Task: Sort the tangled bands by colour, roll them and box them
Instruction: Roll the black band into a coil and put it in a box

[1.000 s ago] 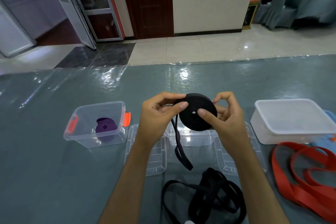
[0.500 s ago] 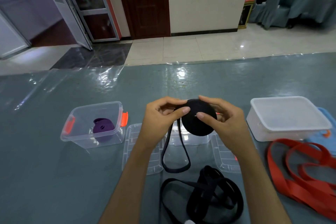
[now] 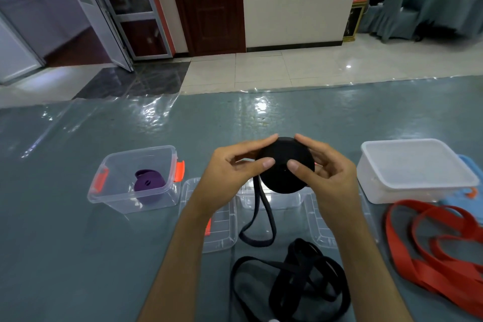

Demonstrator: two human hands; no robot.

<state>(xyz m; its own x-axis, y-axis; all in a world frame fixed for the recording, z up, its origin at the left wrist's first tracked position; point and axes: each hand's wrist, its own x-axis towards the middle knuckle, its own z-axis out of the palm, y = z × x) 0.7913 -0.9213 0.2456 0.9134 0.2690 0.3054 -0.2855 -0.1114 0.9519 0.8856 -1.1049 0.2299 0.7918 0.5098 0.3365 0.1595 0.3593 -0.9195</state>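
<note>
Both hands, left [image 3: 230, 167] and right [image 3: 326, 175], pinch the black roll [image 3: 286, 164] above the clear box [image 3: 274, 198]; keep it tight, winding in the tail [image 3: 257, 219] hanging at six o'clock.

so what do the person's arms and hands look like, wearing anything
Both forearms are bare with no sleeves in view. The left hand and right hand wear no gloves, and no rings, watch or bracelets show. Fingernails are short and unpainted.
</note>
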